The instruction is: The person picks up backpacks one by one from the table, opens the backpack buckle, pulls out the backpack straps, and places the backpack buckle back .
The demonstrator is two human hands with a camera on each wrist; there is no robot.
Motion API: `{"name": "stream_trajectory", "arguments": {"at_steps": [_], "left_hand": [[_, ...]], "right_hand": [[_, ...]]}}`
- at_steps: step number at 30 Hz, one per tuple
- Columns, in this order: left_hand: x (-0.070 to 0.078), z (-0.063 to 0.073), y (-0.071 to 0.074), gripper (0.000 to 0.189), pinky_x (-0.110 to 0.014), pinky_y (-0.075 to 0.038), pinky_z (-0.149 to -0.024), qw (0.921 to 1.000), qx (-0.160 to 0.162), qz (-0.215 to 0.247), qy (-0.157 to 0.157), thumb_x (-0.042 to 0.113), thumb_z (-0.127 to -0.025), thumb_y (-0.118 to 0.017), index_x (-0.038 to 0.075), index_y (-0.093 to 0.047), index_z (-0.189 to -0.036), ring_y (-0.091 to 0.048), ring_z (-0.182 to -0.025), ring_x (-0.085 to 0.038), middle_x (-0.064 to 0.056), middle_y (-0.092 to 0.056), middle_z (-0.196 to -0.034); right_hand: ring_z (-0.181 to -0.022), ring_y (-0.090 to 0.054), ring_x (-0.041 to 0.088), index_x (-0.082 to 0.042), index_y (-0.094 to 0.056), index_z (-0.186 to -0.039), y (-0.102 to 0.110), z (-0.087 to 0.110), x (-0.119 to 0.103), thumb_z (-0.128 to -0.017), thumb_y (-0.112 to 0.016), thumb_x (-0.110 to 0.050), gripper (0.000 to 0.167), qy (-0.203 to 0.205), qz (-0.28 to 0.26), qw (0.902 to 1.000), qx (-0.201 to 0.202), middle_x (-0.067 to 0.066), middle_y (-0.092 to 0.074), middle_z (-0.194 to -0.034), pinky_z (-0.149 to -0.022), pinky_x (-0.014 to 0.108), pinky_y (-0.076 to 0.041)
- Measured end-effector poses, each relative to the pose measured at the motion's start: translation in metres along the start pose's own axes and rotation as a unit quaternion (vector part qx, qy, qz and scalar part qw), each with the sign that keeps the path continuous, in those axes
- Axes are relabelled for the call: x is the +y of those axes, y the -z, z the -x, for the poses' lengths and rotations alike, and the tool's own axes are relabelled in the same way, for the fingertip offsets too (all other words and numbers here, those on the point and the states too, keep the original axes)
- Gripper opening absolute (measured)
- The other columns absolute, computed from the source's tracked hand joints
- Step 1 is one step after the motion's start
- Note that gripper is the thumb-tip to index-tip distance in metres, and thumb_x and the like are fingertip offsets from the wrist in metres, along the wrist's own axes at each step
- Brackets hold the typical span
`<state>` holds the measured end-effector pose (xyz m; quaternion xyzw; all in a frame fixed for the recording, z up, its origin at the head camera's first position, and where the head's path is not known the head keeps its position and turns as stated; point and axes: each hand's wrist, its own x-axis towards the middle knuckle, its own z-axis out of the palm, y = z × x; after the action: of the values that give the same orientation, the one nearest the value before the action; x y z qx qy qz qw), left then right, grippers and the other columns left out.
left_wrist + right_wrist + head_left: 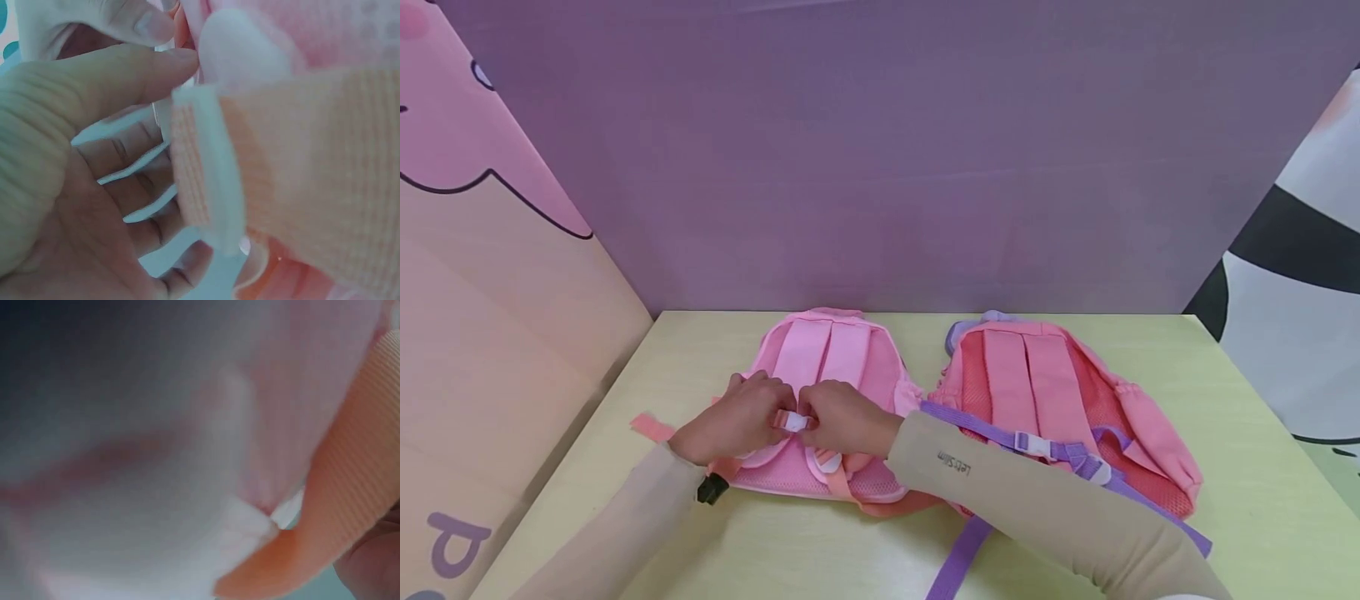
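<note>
A pink backpack (880, 367) lies with its straps facing up. Over its middle, a white plastic buckle (793, 422) on orange webbing is held between both hands. My left hand (733, 417) pinches the buckle's left side; in the left wrist view its thumb (137, 75) presses near the plastic, beside a white strap slider (219, 169) on the orange webbing. My right hand (846, 417) meets it from the right, fingertips curled at the buckle's other end. Blurred pale fabric fills much of the right wrist view, beside an orange strap (350, 462).
A coral backpack (1045, 375) with a purple strap (977, 425) and white buckle lies to the right, partly under my right sleeve. Loose orange strap ends and a small black piece (712, 488) lie by the pink bag. A purple wall (880, 167) stands behind the table.
</note>
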<state>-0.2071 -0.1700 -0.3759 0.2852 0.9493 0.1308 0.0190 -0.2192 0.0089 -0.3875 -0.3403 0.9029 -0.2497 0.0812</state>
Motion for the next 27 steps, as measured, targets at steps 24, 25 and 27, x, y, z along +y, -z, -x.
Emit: {"name": "stream_trajectory", "arguments": {"at_steps": [24,25,27], "left_hand": [[-0.006,0.002,0.003,0.018,-0.038,-0.027,-0.069,0.9985,0.031,0.012,-0.044,0.01,-0.071,-0.083,0.016,-0.07,-0.082,-0.044,-0.074,-0.012,0.014,-0.048,-0.065],[-0.006,0.002,0.002,0.018,-0.037,-0.027,-0.069,0.9982,0.033,0.01,-0.048,0.009,-0.071,-0.083,0.015,-0.069,-0.081,-0.044,-0.073,-0.012,0.015,-0.048,-0.064],[-0.006,0.002,0.001,0.017,-0.037,-0.027,-0.07,0.9975,0.04,0.002,-0.058,0.009,-0.07,-0.083,0.015,-0.069,-0.078,-0.044,-0.072,-0.011,0.015,-0.047,-0.063]], "right_hand": [[-0.068,-0.048,0.007,-0.014,-0.059,-0.087,-0.015,0.002,0.01,-0.083,-0.074,-0.024,0.019,0.011,-0.031,0.9983,0.048,-0.006,-0.05,-0.069,-0.063,0.018,-0.042],[-0.068,-0.048,0.007,-0.014,-0.06,-0.087,-0.016,0.002,0.01,-0.083,-0.074,-0.023,0.018,0.012,-0.031,0.9982,0.05,-0.007,-0.05,-0.069,-0.063,0.018,-0.041],[-0.069,-0.048,0.008,-0.013,-0.061,-0.087,-0.017,0.002,0.01,-0.083,-0.074,-0.023,0.018,0.011,-0.031,0.9981,0.052,-0.007,-0.05,-0.069,-0.063,0.019,-0.041]]}}
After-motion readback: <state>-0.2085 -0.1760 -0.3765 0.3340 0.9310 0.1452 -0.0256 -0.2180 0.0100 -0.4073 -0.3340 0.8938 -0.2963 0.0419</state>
